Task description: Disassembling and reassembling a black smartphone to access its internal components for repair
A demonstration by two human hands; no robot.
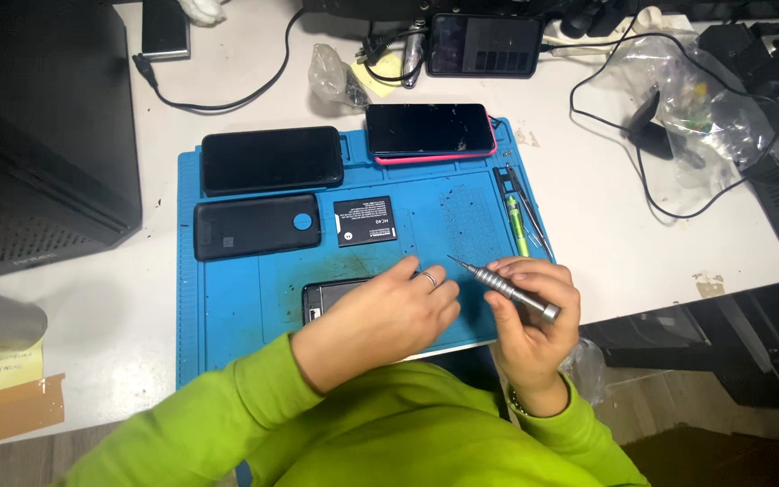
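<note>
Resting on the blue repair mat [227, 307], the opened phone [331, 296] was pinned under the left hand [380, 316], fingers pressed flat. A precision screwdriver [505, 287] was pinched in the right hand [534, 316], tip raised; a slip could probably have scratched the phone.

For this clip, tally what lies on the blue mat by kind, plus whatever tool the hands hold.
Phones: 3, a black one, one in a pink case, one under the left hand
Phone back covers: 1
Batteries: 1
Green pens: 1
Screwdrivers: 1, in the right hand
Total: 7
</note>
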